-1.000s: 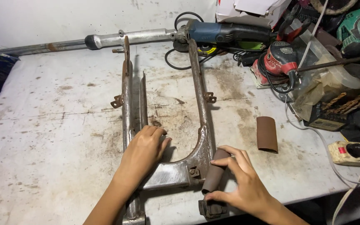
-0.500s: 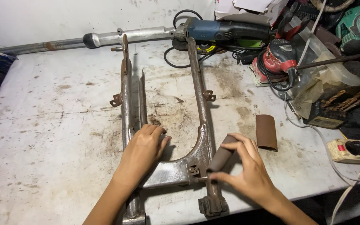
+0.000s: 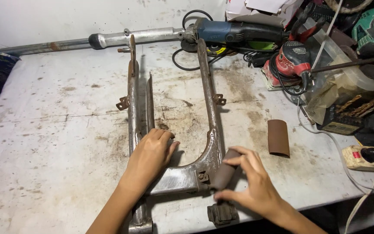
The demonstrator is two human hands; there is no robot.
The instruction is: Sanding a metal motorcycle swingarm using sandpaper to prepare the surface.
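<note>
R hand [image 3: 256,188] grips a rolled brown sandpaper piece [image 3: 224,170], pressed vs the metal frame [image 3: 208,108] near its crossbar, prob. for rubbing. L hand [image 3: 150,154] lies flat, fingers spread, pinning frame to table [image 3: 44,130]. Beyond: 2nd sandpaper roll [image 3: 278,138], blue grinder [image 3: 234,31].

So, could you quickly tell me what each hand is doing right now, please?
Left hand: open, palm pressed flat on the metal frame, gripping nothing.
Right hand: closed on a brown sandpaper roll, held against the frame.
</note>
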